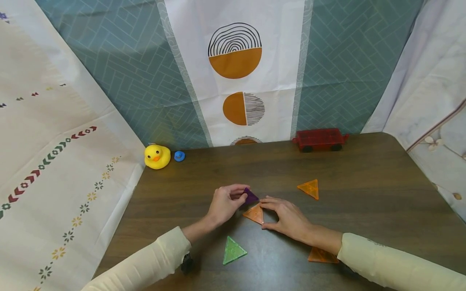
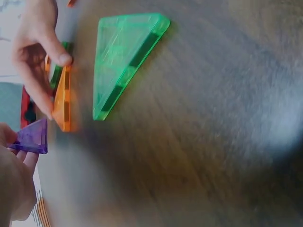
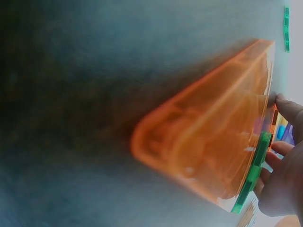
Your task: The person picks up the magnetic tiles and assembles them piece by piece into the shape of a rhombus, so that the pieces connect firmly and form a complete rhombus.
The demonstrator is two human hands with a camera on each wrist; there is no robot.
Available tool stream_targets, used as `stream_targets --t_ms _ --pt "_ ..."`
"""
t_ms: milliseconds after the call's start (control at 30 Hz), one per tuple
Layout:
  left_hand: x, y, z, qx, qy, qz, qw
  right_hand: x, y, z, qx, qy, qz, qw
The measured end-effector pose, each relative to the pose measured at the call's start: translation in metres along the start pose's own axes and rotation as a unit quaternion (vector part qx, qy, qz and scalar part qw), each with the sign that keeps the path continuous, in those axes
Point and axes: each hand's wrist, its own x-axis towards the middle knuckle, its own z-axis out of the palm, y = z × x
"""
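My left hand (image 1: 225, 204) pinches a translucent purple triangular magnetic tile (image 1: 251, 197) between thumb and fingers. In the left wrist view the purple tile (image 2: 35, 135) is tilted. Just below it in the head view, my right hand (image 1: 289, 218) holds an orange triangular tile (image 1: 255, 214) by its right side, thumb at the near corner and fingertips at the far one. The two tiles lie close together. A green tile edge (image 3: 255, 170) shows beside the right hand in the right wrist view, but the hand hides it in the head view.
A green triangular tile (image 1: 233, 251) lies near the left forearm. One orange tile (image 1: 310, 189) lies farther right; another (image 1: 322, 256) is partly under the right forearm. At the back stand a yellow rubber duck (image 1: 157, 157), a small blue duck (image 1: 179, 156) and a red wheeled base (image 1: 320, 139).
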Motion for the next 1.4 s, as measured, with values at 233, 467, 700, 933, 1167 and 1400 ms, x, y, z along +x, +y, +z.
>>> stream_targets --t_ms 233,467,700,933,1167,1400 --pt "-0.006 0.002 0.007 -0.005 -0.006 -0.005 1.0 0.0 0.0 -0.001 -0.005 0.002 -0.006 1.0" --pt "-0.011 0.004 0.01 -0.014 -0.001 0.0 0.9999 -0.001 0.0 -0.001 -0.015 -0.002 -0.007 0.9999" --pt "-0.016 0.0 0.01 -0.022 -0.004 0.007 0.9997 0.0 -0.001 -0.002 -0.008 -0.006 -0.011 0.9999" --pt "-0.022 -0.003 0.012 -0.019 -0.008 0.003 0.9998 0.0 -0.002 -0.002 -0.007 -0.007 -0.008 0.9999" --pt "-0.024 -0.004 0.013 -0.015 -0.011 0.015 0.9997 -0.001 -0.002 -0.002 -0.012 -0.011 -0.004 0.9999" --pt "-0.026 -0.003 0.013 -0.01 -0.015 0.019 0.9996 -0.001 -0.003 -0.002 -0.014 -0.01 -0.004 0.9998"
